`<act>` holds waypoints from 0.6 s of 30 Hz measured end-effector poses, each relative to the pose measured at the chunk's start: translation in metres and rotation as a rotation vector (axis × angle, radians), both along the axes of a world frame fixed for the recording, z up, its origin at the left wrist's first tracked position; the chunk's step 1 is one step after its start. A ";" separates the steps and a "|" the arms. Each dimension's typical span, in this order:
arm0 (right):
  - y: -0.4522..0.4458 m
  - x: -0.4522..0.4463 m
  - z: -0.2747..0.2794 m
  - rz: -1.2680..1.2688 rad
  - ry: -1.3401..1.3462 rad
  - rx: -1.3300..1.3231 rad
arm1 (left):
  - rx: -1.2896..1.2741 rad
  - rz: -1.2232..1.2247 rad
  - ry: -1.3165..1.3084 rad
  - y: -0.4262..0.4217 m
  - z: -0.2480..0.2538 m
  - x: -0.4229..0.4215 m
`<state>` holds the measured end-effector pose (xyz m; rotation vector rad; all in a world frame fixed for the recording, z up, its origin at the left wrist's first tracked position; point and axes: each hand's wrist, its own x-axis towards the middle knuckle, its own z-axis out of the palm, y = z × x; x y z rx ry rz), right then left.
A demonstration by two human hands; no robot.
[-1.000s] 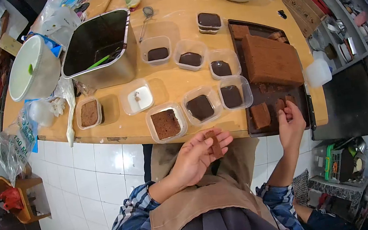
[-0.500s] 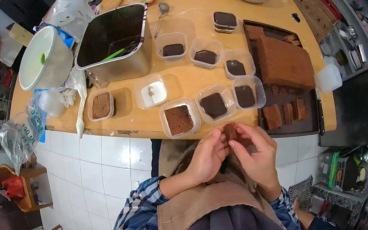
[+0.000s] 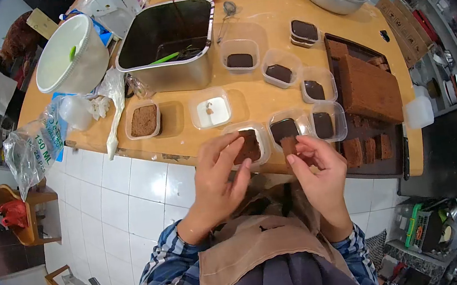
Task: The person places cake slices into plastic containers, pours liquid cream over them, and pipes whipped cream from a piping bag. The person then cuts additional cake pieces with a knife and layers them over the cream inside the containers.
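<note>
Pinched between the fingertips of my right hand (image 3: 325, 173) is a small piece of brown cake (image 3: 289, 146), held upright at the table's front edge. My left hand (image 3: 215, 173) has its fingers apart and reaches over the left side of a clear plastic cup with a cake square (image 3: 251, 146) in it. Whether its fingertips touch the cake or the cup rim, I cannot tell. Just behind the held piece stands a cup with a dark, glossy layer (image 3: 284, 129). Another such cup (image 3: 324, 125) is to its right.
Further back are several chocolate-filled cups (image 3: 279, 73), a cup with white cream (image 3: 213, 111) and a cake-topped cup (image 3: 145, 121). A black tray (image 3: 378, 164) holds a large cake block (image 3: 370, 89) and cut strips. A deep metal pan (image 3: 174, 77) and white bucket (image 3: 97, 67) stand behind.
My hands were together around the cake piece. Now my left hand has let go and moved left over the cake-filled cup, while my right hand keeps the piece. The view has shifted slightly.
</note>
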<state>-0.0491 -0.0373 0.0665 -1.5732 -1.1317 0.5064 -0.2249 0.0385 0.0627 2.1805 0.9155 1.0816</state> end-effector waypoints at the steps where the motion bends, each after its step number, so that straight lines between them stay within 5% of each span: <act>1: 0.005 -0.004 0.001 0.010 -0.008 -0.006 | 0.049 -0.014 0.069 0.006 0.000 -0.005; 9: 0.039 -0.023 -0.002 0.083 -0.354 0.038 | 0.228 -0.207 0.297 0.023 -0.007 -0.013; 18: 0.050 -0.035 -0.010 0.092 -0.584 -0.042 | 0.195 -0.189 0.262 0.026 -0.020 -0.017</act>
